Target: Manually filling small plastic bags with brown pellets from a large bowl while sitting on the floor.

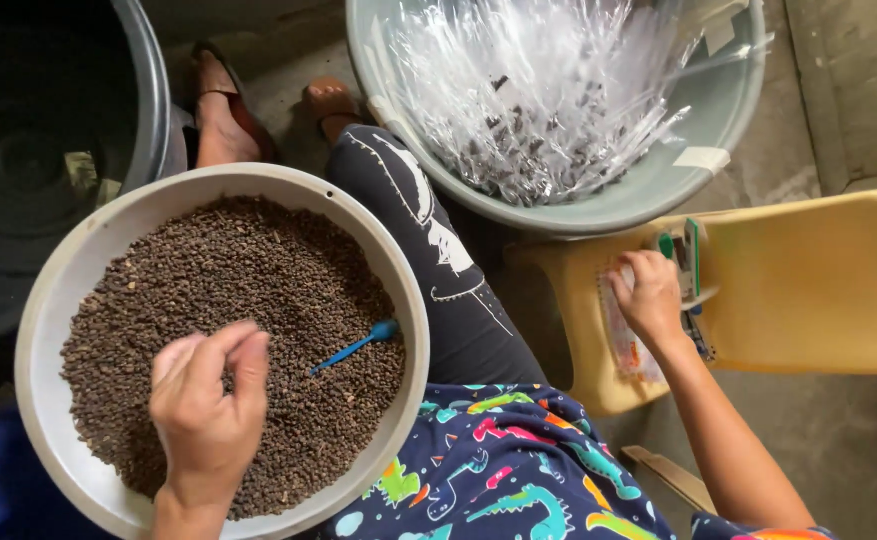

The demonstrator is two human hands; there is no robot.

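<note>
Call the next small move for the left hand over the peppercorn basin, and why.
Probably reach the left hand a little right and forward to pick up the blue scoop. The fingers look pinched together above the dark peppercorns, seemingly holding little or nothing, and the scoop lies free on them. The right hand already rests on a small clear bag on the yellow stool.

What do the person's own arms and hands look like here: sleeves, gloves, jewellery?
Both arms are bare to the frame edge, with no sleeves over the forearms. The left hand and the right hand wear no gloves; no rings, watch or bracelets show. Fingernails look short and unpainted.
</note>
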